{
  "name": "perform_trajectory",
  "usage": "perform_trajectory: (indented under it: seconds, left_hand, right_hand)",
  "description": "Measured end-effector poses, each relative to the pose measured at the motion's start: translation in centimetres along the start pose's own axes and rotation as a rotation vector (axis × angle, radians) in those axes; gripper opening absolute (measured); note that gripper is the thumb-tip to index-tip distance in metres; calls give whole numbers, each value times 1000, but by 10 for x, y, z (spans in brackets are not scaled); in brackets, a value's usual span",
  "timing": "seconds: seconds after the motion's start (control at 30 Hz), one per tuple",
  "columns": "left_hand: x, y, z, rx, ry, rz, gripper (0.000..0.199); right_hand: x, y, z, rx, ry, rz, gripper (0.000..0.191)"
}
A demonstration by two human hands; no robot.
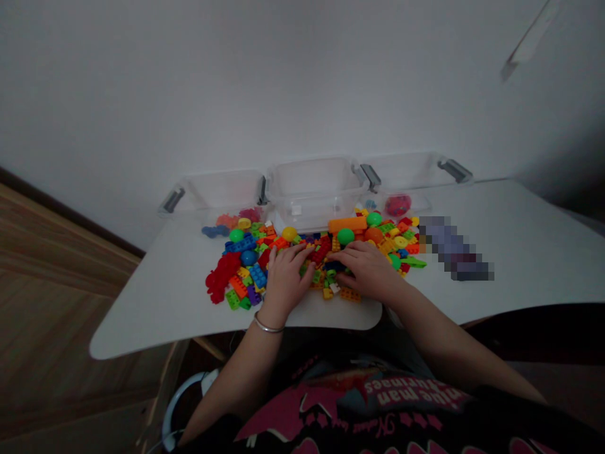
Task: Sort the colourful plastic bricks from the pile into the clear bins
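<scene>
A heap of mixed toy building bricks and plastic balls lies along the table's middle. My left hand (287,272) rests on the heap with its fingers spread, near a red brick (322,250). My right hand (368,270) reaches in from the other side, fingers stretched and thumb apart, at a dark blue brick (334,265); whether it touches that brick is unclear. Below its thumb lies an orange-yellow brick (350,294). Left of my left hand are a blue brick (258,275) and a red toy figure (222,279).
Behind the heap stand a middle clear bin (316,205), a left clear bin (217,189) and a right clear bin (406,170), by the wall. A pixelated item (454,249) lies right on the white table (510,252). A red toy (397,204) sits in the right bin.
</scene>
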State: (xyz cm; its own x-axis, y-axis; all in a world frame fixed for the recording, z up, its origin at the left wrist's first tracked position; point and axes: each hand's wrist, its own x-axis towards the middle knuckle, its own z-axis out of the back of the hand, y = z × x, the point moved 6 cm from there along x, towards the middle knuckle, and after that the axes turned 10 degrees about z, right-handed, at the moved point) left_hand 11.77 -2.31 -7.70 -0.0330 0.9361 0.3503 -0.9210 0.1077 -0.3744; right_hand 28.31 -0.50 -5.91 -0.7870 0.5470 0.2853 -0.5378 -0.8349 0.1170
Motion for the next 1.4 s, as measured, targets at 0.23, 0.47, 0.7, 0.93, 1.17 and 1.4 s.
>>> perform_trajectory:
  seconds: [0.23, 0.47, 0.7, 0.93, 1.17, 1.4]
  left_hand:
    - [0, 1, -1, -5, 0, 0, 35]
    - [0, -8, 10, 8, -53, -63, 40]
    - [2, -36, 21, -114, 14, -177, 53]
    - [6, -32, 17, -278, 73, -163, 37]
    - [13, 1, 37, -486, 0, 1, 38]
    - [23, 44, 78, -538, -378, 110, 38]
  right_hand:
    - [-2, -5, 4, 126, -181, -103, 44]
    - [-11, -16, 8, 316, -452, -229, 53]
    - [-9, -1, 9, 216, -393, -140, 55]
    - [-14, 0, 9, 219, -448, -99, 54]
    - [-32, -13, -1, 149, -548, -136, 48]
    - [-32, -11, -4, 77, -537, -104, 32]
